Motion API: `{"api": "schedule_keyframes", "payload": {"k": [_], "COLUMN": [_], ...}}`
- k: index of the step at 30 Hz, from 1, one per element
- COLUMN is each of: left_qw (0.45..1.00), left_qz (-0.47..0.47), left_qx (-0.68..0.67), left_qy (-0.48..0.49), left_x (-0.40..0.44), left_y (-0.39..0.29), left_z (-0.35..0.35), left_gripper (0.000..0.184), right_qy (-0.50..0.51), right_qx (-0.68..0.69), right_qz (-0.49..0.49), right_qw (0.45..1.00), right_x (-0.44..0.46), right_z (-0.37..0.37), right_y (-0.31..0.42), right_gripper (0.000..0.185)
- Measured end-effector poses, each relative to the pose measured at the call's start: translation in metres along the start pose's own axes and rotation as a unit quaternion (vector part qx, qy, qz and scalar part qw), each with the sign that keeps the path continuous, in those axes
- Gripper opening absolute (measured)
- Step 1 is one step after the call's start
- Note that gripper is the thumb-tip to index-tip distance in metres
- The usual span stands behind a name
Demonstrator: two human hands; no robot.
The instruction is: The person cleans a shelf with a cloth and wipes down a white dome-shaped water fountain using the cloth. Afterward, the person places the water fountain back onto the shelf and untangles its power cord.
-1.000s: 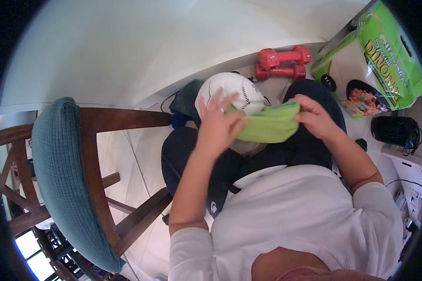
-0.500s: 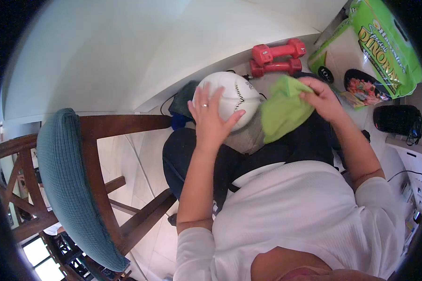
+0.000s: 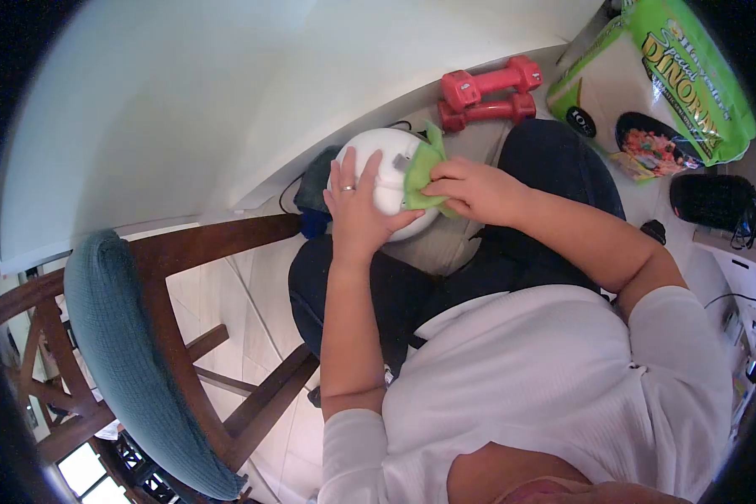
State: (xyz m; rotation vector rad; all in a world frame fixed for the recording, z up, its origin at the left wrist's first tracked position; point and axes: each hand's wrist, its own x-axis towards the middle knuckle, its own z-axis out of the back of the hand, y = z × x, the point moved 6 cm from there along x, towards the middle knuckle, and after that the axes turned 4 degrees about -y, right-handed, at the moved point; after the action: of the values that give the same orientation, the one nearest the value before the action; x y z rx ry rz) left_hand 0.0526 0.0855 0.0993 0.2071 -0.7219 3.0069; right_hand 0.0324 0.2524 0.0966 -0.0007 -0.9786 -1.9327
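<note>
A white ball (image 3: 386, 200) with a seam and a small grey patch sits low in front of my knees. My left hand (image 3: 359, 202) holds it from the left, fingers spread over its top and thumb along the near side; a ring shows on one finger. In my right hand (image 3: 470, 191) a bright green cloth (image 3: 425, 172) is pinched and pressed against the ball's right side. Part of the ball is hidden behind the cloth and both hands.
Two red dumbbells (image 3: 489, 109) lie by the white wall beyond the ball. A green rice bag (image 3: 689, 92) and a black speaker-like object (image 3: 710, 207) are at the right. To the left stands a wooden chair with a teal cushion (image 3: 134, 353).
My right hand has brought the green cloth left, from beside the ball onto its right side. The ball has turned, and its black stitch-like marks no longer show.
</note>
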Motion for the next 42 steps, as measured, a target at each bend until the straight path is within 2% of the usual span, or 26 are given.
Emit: {"api": "schedule_keyframes", "payload": {"k": [3, 6, 12, 16, 25, 28, 30, 31, 34, 35, 38, 39, 42], "left_qw": [1.000, 1.000, 0.999, 0.999, 1.000, 1.000, 1.000, 1.000, 0.999, 0.999, 0.999, 0.999, 0.999], "left_qz": [-0.007, -0.013, -0.025, -0.028, -0.010, -0.012, -0.015, -0.018, -0.021, -0.020, -0.033, -0.032, -0.031], "left_qx": [-0.005, 0.001, 0.009, 0.009, 0.019, 0.018, 0.019, 0.020, 0.009, 0.005, 0.030, 0.033, 0.038], "left_qy": [-0.007, -0.012, -0.021, -0.019, -0.014, -0.013, -0.015, -0.016, -0.022, -0.026, -0.021, -0.023, -0.022], "left_x": [-0.001, 0.000, -0.001, 0.000, -0.001, 0.000, -0.001, -0.001, 0.000, 0.000, 0.001, 0.001, 0.000], "left_y": [0.001, 0.002, 0.004, 0.001, 0.004, 0.006, 0.007, 0.007, 0.007, 0.008, 0.005, 0.004, 0.003], "left_z": [0.001, 0.002, 0.001, 0.003, 0.001, 0.001, 0.002, 0.002, 0.001, 0.001, 0.003, 0.004, 0.004], "left_gripper": [0.097, 0.097, 0.097, 0.098, 0.099, 0.100, 0.101, 0.102, 0.104, 0.104, 0.103, 0.103, 0.103], "right_qy": [0.042, 0.050, -0.031, 0.032, 0.098, 0.152, -0.042, -0.139, -0.163, -0.120, -0.112, -0.143, -0.144], "right_qx": [0.023, -0.048, 0.019, 0.005, -0.053, -0.050, 0.018, 0.053, 0.102, 0.133, -0.015, -0.011, 0.063], "right_qz": [-0.117, -0.171, -0.092, -0.228, -0.261, -0.356, -0.300, -0.268, -0.125, -0.114, -0.040, -0.026, -0.126], "right_qw": [0.992, 0.983, 0.995, 0.973, 0.959, 0.921, 0.953, 0.952, 0.973, 0.977, 0.993, 0.989, 0.979], "right_x": [-0.012, -0.022, -0.009, -0.021, -0.028, -0.028, -0.017, -0.014, 0.004, 0.005, 0.016, 0.021, 0.041], "right_z": [-0.003, -0.006, -0.004, -0.010, -0.032, -0.027, 0.001, 0.016, 0.028, 0.013, -0.009, -0.012, -0.019], "right_y": [-0.015, -0.033, -0.005, -0.028, -0.061, -0.070, -0.066, -0.062, -0.019, -0.010, -0.006, -0.014, -0.051], "right_gripper": [0.028, 0.025, 0.026, 0.023, 0.019, 0.019, 0.020, 0.021, 0.020, 0.023, 0.026, 0.030, 0.029]}}
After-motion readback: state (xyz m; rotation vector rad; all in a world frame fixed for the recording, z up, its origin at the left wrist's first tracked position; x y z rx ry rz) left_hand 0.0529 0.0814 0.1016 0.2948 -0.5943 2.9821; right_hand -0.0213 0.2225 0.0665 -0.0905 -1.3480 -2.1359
